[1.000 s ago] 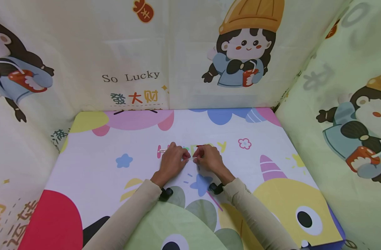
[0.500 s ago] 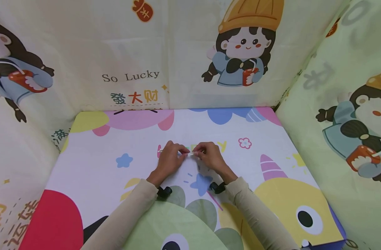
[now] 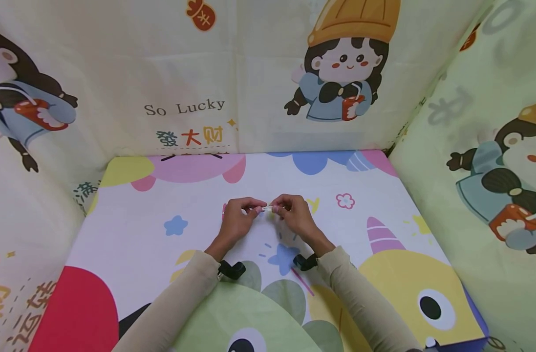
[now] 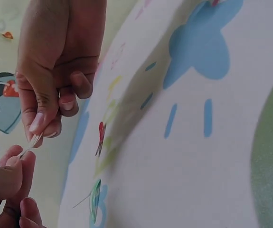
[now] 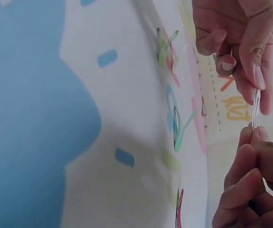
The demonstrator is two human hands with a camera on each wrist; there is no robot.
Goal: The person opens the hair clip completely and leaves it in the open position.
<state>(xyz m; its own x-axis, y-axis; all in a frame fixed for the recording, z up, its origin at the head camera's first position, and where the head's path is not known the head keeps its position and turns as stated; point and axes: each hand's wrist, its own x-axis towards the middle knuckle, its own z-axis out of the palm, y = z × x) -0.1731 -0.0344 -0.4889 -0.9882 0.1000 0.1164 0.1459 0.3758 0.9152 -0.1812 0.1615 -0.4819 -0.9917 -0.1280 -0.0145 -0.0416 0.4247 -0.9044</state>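
Between my two hands is a small white snap hair clip [image 5: 256, 109], held at both ends above the table. My left hand [image 3: 236, 217] pinches one end between thumb and index finger. The other end is pinched by the thumb and fingers of my right hand [image 3: 296, 215]. Fingertips cover both ends, so whether the clip is snapped or sprung cannot be told. Below the hands, a light green clip [image 5: 163, 57], a teal clip [image 5: 178, 137] and a red clip [image 4: 100, 132] lie in a row on the cloth. The hands hide this row in the head view.
A white table cloth [image 3: 140, 249] with printed cartoon animals covers the table. Printed fabric walls rise behind it [image 3: 259, 88] and at both sides. A black wrist camera [image 3: 232, 270] sits on each wrist.
Both hands have moved up and away from me in the head view, carrying the white clip between them. The fingers have shifted slightly around its ends.
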